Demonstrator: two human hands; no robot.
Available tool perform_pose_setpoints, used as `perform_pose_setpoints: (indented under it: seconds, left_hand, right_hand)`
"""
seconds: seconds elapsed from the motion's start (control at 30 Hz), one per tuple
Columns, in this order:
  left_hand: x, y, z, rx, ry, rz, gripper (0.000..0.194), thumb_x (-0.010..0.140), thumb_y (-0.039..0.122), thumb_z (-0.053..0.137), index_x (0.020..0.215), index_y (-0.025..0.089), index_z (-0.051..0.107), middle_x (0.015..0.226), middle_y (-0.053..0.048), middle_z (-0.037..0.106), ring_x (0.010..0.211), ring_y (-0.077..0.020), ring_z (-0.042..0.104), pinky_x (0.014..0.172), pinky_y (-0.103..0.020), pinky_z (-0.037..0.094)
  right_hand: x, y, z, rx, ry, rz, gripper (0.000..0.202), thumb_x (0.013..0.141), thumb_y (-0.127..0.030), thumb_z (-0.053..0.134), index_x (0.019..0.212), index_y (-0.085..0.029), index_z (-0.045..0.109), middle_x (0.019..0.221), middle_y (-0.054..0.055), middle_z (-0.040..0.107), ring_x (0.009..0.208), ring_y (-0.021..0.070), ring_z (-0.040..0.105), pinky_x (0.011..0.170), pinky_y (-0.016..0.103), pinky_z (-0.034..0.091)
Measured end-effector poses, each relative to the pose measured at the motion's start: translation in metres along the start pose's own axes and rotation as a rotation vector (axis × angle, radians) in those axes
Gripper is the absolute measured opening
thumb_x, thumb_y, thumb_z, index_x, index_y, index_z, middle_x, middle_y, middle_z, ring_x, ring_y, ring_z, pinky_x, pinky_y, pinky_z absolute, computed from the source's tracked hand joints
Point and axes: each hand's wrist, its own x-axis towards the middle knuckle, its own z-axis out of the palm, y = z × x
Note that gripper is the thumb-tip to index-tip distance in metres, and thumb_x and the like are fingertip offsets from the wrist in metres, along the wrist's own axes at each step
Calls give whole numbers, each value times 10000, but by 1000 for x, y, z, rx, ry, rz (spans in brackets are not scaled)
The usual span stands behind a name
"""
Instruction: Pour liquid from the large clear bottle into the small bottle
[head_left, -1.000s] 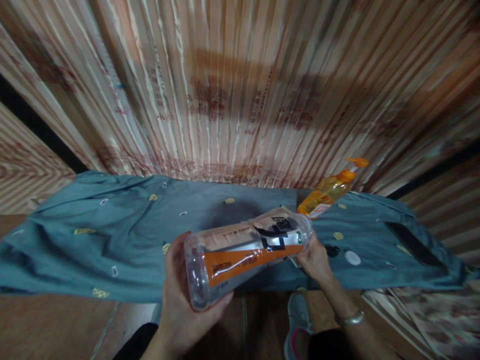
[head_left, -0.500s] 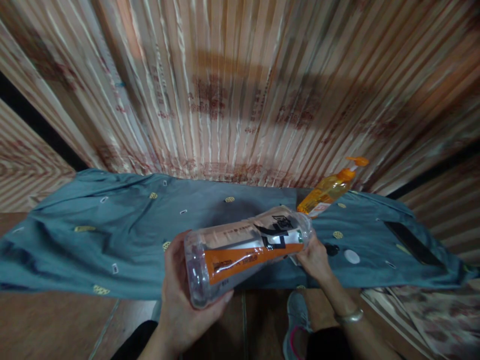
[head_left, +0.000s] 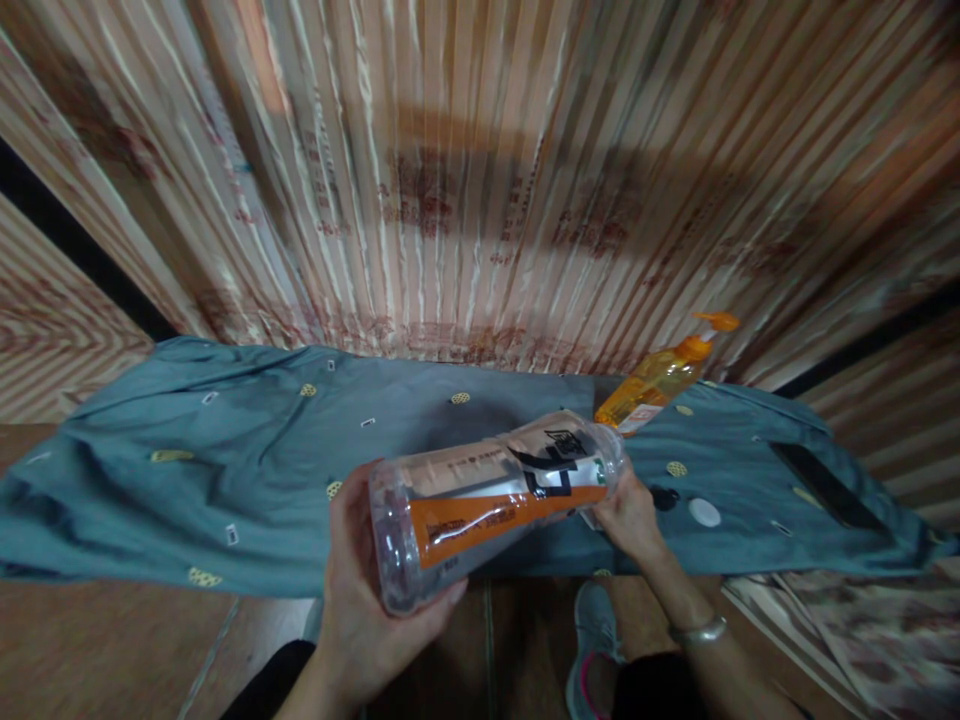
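Note:
A clear plastic bottle (head_left: 495,505) with an orange, white and black label lies tilted across both my hands, above the cloth. My left hand (head_left: 375,580) is wrapped round its wide base end at the left. At the right, my right hand (head_left: 628,510) grips the narrower far end, with most of its fingers hidden behind the bottle. Just beyond that end stands a pump bottle (head_left: 651,385) of yellow-orange liquid with an orange pump top.
A blue-green patterned cloth (head_left: 262,450) covers the long surface. To the right lie a white round disc (head_left: 704,513), a small black object (head_left: 664,498) and a flat dark phone-like object (head_left: 825,485). Striped curtains (head_left: 465,200) hang behind.

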Motion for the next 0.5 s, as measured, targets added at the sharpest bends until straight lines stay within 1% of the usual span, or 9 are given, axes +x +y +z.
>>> perform_pose_setpoints:
  seconds: [0.07,0.1,0.13,0.23,0.33,0.4,0.5]
  left_hand:
    - [2,1,0,22,-68,76,902,661,384,925,1453,301,500,1242,-68,743,1065,-331,791,848,-453,706]
    - [3,1,0,45,-92,86,886,674,374,926,1444,288,496,1229,-74,742,1049,-323,794,832,-438,706]
    - [4,0,2,34,-31,92,877,683,387,907,1448,273,494,1220,-84,739,1030,-324,794,810,-436,705]
    - [3,-3,6,8,18,111,861,720,469,877,1471,280,499,1220,-87,730,1009,-320,789,787,-437,700]
    - [2,-5,8,23,14,126,856,737,507,875,1479,284,511,1216,-92,727,995,-317,786,783,-436,694]
    - [2,-5,6,20,0,142,862,751,503,871,1498,290,498,1230,-95,727,1014,-323,786,804,-444,692]
    - [4,-4,2,18,-35,163,877,772,477,867,1533,328,457,1259,-80,724,1041,-319,784,825,-450,693]
  right_hand:
    - [0,0,0,5,-6,-5,547,824,-556,606,1250,-214,618,1061,125,815,990,331,802,860,433,647]
    - [0,0,-1,5,-8,-6,547,823,-558,606,1247,-213,618,1061,127,815,989,333,801,858,434,647]
    - [0,0,-1,3,-9,-4,548,822,-562,605,1244,-212,619,1058,130,814,985,336,801,854,436,647]
    - [0,0,-2,-11,-14,6,540,825,-567,594,1232,-213,621,1041,126,814,967,340,799,849,445,647]
    - [0,0,-2,-14,-15,4,526,827,-561,592,1223,-216,620,1029,121,812,966,337,797,859,446,645]
    - [0,-1,-2,-11,-12,-2,514,831,-549,590,1223,-217,620,1047,123,810,980,335,795,866,444,644]
    - [0,-2,-2,-14,-9,-3,504,835,-533,582,1222,-213,625,1068,126,807,989,333,794,869,445,644]
